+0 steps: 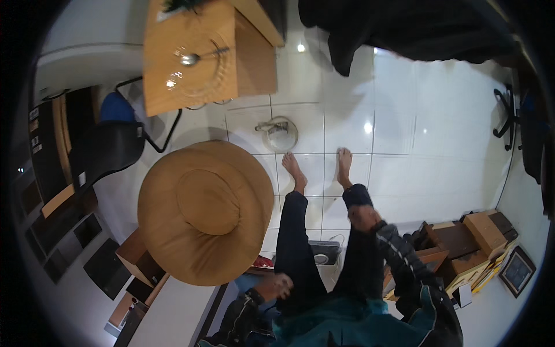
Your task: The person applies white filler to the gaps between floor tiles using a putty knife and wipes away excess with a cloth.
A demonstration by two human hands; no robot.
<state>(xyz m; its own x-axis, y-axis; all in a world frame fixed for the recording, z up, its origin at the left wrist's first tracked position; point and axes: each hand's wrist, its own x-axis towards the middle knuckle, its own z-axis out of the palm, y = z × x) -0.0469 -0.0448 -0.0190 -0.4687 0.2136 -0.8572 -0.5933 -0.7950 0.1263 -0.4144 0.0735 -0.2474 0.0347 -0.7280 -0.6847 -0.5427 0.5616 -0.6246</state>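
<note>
My left hand (276, 287) lies at my left thigh, its slightly bent fingers apart and a little blurred, with nothing visible in it. Over my right knee rests my right hand (364, 218), fingers laid loosely on the dark trousers (298, 231); it too shows no object. Just beyond my bare left foot (293, 170), a round, pale, see-through dish or lid (281, 139) sits on the tiles, with a greyish elongated thing (272, 125) on it that I cannot make out. A large brown round cushioned seat (167, 222) stands left of my legs.
A wooden table (255, 69) at the far left bears a clear glass plate (202, 89) with a spoon (189, 59). Beside it stands a black and blue chair (107, 147). Dark cloth (399, 29) hangs at the far right. Boxes (484, 231) and a frame (516, 272) stand near right.
</note>
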